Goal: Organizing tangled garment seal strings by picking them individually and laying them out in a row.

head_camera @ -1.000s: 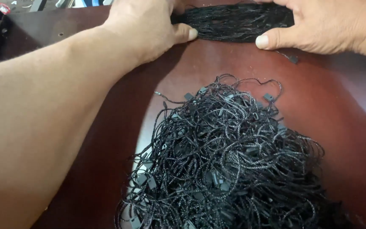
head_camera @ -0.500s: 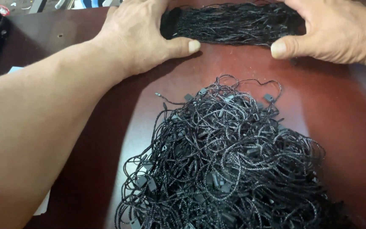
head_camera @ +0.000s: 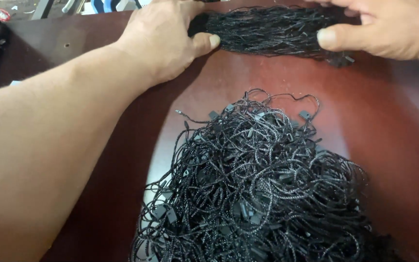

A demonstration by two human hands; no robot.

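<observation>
At the far edge of the dark red surface [head_camera: 384, 145], a neat bundle [head_camera: 267, 29] of black cords is held lengthwise between both hands. The left hand [head_camera: 163, 41] is laid over the bundle's left end, thumb pressed against its near side; the other fingers are hidden beyond it, so the full grip cannot be told. The right hand [head_camera: 389, 29] is set at the right end, thumb extended along the near side, fingers partly cut off by the frame. Neither hand is seen fully closed; the bundle is pressed between them rather than lifted, resting on the surface.

Nearer the camera, well apart from the bundle, a large loose pile [head_camera: 253, 189] of the same black looped cords with small plastic tabs is left tangled.

Judgement: one bundle is gathered and aligned; the greater share, the pile, remains unsorted.
</observation>
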